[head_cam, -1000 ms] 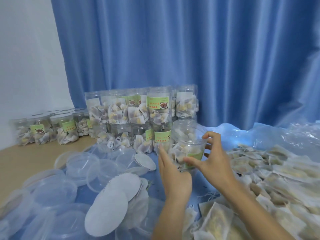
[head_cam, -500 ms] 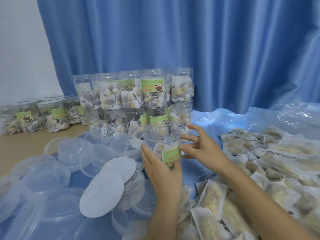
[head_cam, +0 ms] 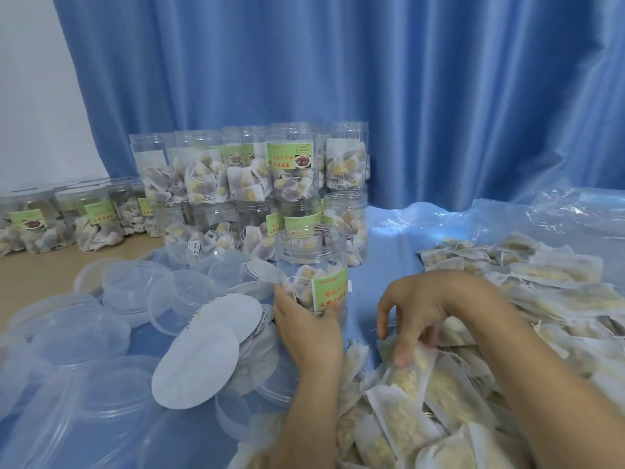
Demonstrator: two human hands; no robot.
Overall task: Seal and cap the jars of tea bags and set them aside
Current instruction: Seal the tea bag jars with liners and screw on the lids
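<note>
A blue curtain point(head_cam: 372, 96) hangs behind the desk point(head_cam: 37, 282), which carries stacked capped jars point(head_cam: 270, 184) at the back, clear lids point(head_cam: 84, 340) at the left and a heap of tea bags point(head_cam: 541, 299) at the right. The open jar point(head_cam: 311, 269), part filled and green-labelled, stands upright at the centre, just in front of the stack. The left hand point(head_cam: 304, 330) reaches forward from below, its fingers wrapped round the jar's lower wall. The right hand point(head_cam: 426, 306) arches palm-down over the near bags, wrist raised, its fingers point(head_cam: 400, 353) curled down and pinching one tea bag point(head_cam: 411, 370). White seal discs point(head_cam: 199, 360) lie beside the left wrist.
</note>
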